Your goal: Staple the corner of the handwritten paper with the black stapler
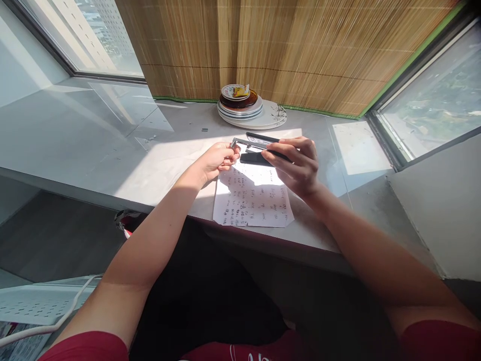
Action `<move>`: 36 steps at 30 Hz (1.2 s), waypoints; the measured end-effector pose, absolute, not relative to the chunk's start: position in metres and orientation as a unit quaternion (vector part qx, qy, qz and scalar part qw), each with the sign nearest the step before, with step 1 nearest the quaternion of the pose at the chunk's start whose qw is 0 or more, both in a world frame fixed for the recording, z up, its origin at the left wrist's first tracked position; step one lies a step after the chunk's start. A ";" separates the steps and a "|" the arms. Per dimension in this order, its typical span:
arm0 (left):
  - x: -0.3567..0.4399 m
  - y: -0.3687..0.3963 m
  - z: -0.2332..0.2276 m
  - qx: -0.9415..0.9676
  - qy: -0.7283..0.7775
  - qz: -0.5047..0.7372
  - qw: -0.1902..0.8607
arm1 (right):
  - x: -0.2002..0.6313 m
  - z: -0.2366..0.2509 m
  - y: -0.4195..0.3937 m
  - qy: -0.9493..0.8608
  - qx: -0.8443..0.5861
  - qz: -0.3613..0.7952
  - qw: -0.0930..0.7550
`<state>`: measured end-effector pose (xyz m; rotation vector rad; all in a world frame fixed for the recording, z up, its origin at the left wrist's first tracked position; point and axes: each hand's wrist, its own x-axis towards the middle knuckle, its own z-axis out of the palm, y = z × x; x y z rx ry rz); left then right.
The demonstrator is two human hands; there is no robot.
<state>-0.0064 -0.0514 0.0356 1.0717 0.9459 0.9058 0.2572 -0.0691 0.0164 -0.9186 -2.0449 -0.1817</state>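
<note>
Ledge (112,150), sunlit paper (251,200), bamboo blind (300,45)

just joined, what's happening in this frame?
A person seated at a grey window ledge holds a black stapler, opened up, over handwritten paper sheets. The right hand grips the stapler body from the side; the left hand pinches at its metal front end. Whether staples are going in is too small to tell. A stack of plates sits further back by the bamboo blind.

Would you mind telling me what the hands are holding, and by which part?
The right hand grips an opened black stapler around its body; the left hand pinches its front metal tip.
</note>
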 end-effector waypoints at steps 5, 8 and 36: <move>-0.006 -0.054 0.043 0.454 0.419 0.386 0.685 | 0.260 0.013 -0.067 -0.825 -0.350 -0.094 0.434; -0.006 -0.054 0.043 0.452 0.416 0.387 0.687 | 0.260 0.011 -0.067 -0.833 -0.334 -0.099 0.430; 0.007 -0.065 0.051 0.593 0.369 0.548 0.460 | 0.240 0.013 -0.079 -0.676 -0.510 0.150 0.510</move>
